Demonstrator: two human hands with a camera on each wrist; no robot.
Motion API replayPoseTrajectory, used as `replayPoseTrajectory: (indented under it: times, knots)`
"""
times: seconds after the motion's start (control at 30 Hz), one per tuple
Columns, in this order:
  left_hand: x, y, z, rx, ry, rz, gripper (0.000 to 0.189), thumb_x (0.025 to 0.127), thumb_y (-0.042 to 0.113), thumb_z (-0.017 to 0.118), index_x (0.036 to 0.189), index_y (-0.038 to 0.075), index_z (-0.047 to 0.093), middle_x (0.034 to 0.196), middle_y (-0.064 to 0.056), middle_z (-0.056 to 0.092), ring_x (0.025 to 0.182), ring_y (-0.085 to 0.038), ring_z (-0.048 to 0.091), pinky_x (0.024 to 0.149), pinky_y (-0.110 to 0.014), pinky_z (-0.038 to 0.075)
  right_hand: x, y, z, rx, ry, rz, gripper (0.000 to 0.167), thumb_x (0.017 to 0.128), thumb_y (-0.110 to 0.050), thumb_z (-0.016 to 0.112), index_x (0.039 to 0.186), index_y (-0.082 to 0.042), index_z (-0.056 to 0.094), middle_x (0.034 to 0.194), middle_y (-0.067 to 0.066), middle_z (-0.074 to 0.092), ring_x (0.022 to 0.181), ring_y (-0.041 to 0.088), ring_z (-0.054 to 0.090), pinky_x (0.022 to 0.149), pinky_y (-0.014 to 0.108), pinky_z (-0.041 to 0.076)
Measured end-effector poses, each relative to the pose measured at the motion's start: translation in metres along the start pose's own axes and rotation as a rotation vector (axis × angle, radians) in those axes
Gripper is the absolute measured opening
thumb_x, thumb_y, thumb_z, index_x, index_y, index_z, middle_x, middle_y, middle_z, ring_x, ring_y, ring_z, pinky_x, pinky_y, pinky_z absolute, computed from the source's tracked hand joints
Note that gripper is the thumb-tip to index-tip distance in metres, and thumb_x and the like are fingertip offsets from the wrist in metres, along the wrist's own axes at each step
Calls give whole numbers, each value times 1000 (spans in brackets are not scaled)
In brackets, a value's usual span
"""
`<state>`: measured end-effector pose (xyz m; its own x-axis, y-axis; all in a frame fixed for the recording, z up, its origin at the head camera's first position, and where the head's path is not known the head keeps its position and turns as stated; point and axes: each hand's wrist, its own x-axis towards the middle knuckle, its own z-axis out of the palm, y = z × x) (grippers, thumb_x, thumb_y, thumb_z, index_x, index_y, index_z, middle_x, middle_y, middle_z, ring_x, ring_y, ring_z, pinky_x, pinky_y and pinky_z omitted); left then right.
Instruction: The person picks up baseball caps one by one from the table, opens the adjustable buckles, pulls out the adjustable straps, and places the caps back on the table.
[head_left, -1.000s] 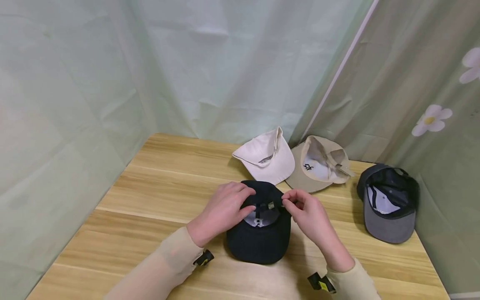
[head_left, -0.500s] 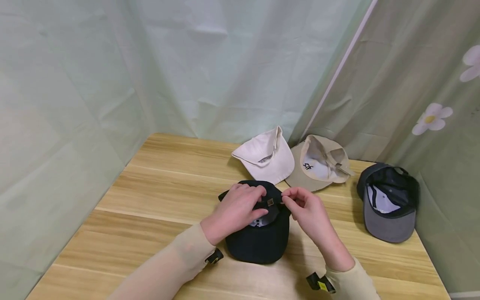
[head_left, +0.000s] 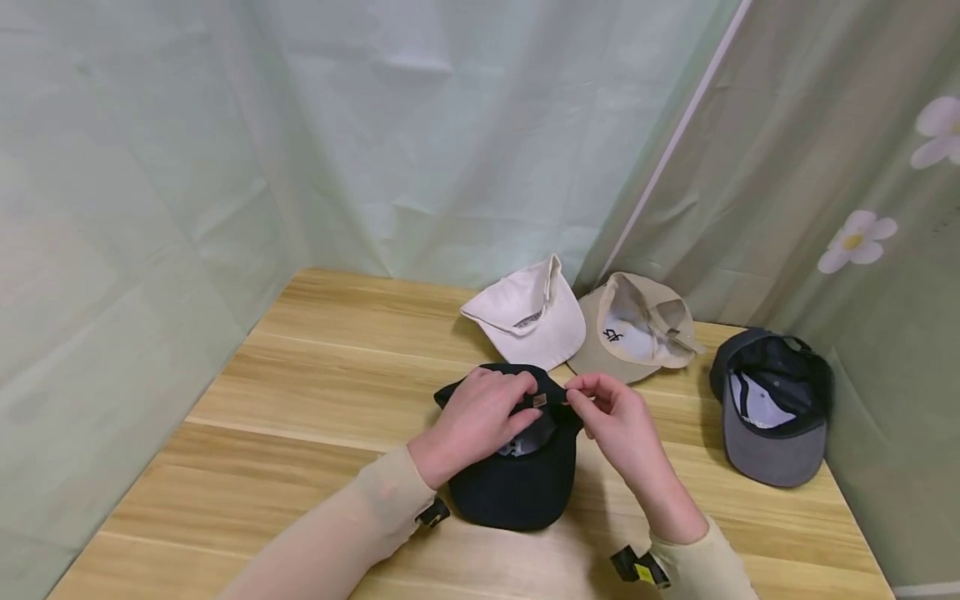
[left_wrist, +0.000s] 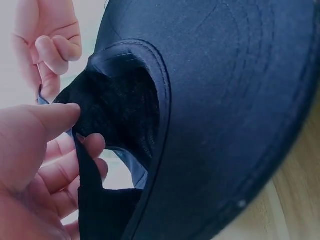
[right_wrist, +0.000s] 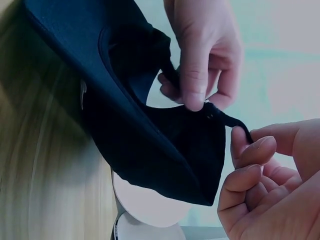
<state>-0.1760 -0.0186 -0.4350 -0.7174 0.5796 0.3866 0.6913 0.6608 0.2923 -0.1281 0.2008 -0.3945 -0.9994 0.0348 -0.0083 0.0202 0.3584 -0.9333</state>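
A black baseball cap [head_left: 513,492] lies with its brim toward me and its opening up, pale lining and lettering partly showing inside. My left hand [head_left: 480,421] reaches over the opening and grips the back strap [left_wrist: 90,167] between thumb and fingers. A small metal-coloured buckle [head_left: 539,401] shows just beyond those fingertips. At the cap's right rear, my right hand [head_left: 618,421] pinches the loose strap end [right_wrist: 232,120] between thumb and forefinger, its other fingers curled. The left hand hides part of the cap's inside.
Behind the black cap, a white cap [head_left: 540,329] touches a beige cap [head_left: 611,362] near the back edge. A grey cap [head_left: 776,446] with a dark inside sits at the right edge of the wooden table [head_left: 285,408]. Curtains [head_left: 450,150] hang close behind and on both sides.
My left hand has shifted right and slightly up along the strap, closer to the buckle. The right hand has kept its pinch, nearly still, while the strap and buckle have risen slightly.
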Motion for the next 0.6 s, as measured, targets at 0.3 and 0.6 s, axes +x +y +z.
replayPoseTrajectory:
  times: [0.3, 0.6]
  knots:
    - [-2, -1, -6, -3, 75, 34, 13, 104, 27, 80, 109, 17, 73, 96, 3, 77, 89, -21, 72, 88, -44, 54, 1, 2, 1, -80, 27, -40, 12, 108, -17, 74, 116, -9, 77, 105, 10, 72, 64, 19, 57, 62, 28, 49]
    - [-4, -2, -14, -20, 77, 4, 10, 106, 26, 78, 110, 18, 73, 96, 5, 77, 88, -19, 72, 96, -45, 53, -3, 9, 1, -289, 130, -179, 25, 112, -31, 68, 130, -16, 78, 68, 2, 60, 62, 19, 60, 59, 33, 48]
